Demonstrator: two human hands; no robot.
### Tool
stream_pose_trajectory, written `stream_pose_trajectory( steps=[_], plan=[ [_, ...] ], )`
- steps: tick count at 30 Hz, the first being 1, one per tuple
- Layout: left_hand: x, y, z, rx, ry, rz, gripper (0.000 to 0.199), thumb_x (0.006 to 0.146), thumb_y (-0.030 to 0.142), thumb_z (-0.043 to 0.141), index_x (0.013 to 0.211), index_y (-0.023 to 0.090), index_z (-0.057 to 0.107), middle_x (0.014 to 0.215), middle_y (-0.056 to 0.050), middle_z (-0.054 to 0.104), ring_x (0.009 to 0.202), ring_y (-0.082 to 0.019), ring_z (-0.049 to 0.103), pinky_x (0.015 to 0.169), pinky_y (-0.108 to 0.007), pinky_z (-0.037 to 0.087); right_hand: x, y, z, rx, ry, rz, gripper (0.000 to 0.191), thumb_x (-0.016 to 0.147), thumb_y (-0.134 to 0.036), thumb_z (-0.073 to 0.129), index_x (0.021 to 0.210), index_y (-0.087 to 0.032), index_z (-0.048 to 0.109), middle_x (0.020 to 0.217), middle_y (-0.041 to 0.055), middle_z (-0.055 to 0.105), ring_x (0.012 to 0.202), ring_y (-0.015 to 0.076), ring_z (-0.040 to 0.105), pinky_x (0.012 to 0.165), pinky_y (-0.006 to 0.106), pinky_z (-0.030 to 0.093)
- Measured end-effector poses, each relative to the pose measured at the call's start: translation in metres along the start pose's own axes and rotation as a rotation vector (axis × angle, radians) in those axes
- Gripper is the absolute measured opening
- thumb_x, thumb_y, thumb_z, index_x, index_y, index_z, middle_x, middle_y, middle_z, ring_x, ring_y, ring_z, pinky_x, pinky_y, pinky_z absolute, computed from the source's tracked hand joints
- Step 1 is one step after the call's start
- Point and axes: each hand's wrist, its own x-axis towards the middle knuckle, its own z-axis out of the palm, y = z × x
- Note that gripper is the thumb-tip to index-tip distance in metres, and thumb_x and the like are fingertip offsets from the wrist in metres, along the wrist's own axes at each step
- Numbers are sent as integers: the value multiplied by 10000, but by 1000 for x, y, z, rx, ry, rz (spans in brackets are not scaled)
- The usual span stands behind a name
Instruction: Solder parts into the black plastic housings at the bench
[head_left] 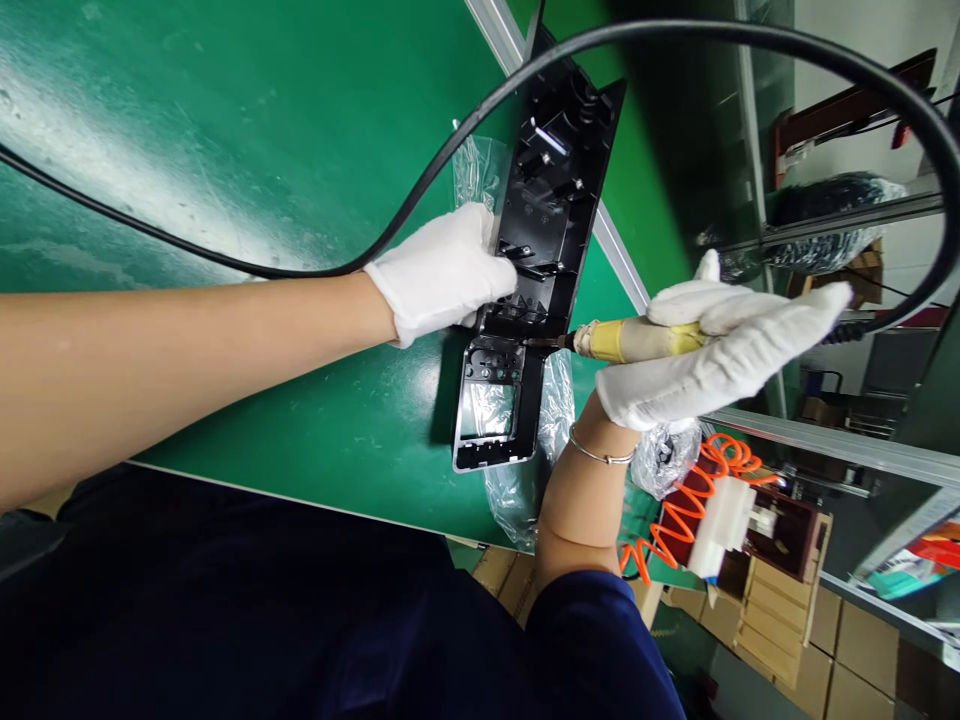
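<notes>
A long black plastic housing (538, 230) lies open side up, with screw posts inside and a rectangular window at its near end. My left hand (454, 268), in a white glove, grips the housing's left edge, with the thumb over the rim. In my white-gloved right hand (720, 345) is an electric screwdriver (630, 340) with a cream and yellow body. Some fingers of that hand stretch along the tool. The dark bit reaches into the housing just above the window section; what its tip touches is too small to tell.
A black cable (652, 32) loops over the work area. Clear plastic film (517, 500) lies under the housing on the green table (300, 130). A wrapped bundle (666, 458) and an orange coiled hose (686, 510) are at right. Cardboard boxes (862, 640) stand beyond the table.
</notes>
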Motion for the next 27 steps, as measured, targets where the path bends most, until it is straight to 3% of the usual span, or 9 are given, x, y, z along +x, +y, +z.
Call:
stream_pose_trajectory(
  steps=[11, 14, 18, 22, 27],
  plan=[
    [2, -3, 0, 53, 23, -6, 100, 789, 114, 533, 755, 113, 439, 525, 60, 420, 404, -44, 455, 536, -183, 438, -2, -2, -3, -25, -51, -4, 361, 940, -238, 228, 649, -39, 305, 555, -67, 426, 550, -116, 486, 676, 27, 493],
    [3, -3, 0, 39, 11, -2, 76, 801, 112, 527, 778, 96, 457, 534, 64, 425, 411, -30, 458, 550, -185, 464, -3, -3, -2, -36, -23, 43, 372, 951, -248, 225, 673, -38, 354, 544, -69, 392, 558, -141, 480, 798, 24, 554],
    [3, -3, 0, 40, 25, -8, 73, 801, 114, 534, 812, 97, 465, 544, 66, 444, 400, -43, 467, 525, -182, 448, -2, -2, -2, -58, -18, 33, 375, 953, -217, 220, 632, -31, 279, 557, -70, 390, 542, -121, 484, 862, 113, 598],
    [3, -4, 0, 18, 4, 29, 63, 781, 113, 522, 763, 99, 463, 528, 56, 439, 401, -34, 456, 508, -143, 394, -2, -2, -2, -48, -13, 29, 370, 955, -232, 218, 669, -42, 355, 550, -72, 392, 550, -122, 481, 946, 129, 600],
    [3, -5, 0, 0, 12, 10, 54, 769, 114, 525, 772, 103, 472, 529, 50, 442, 410, -39, 459, 505, -144, 383, -3, -5, -2, -18, -40, 40, 298, 949, -236, 229, 781, -70, 411, 568, -80, 422, 549, -95, 485, 1065, 232, 594]
  ],
)
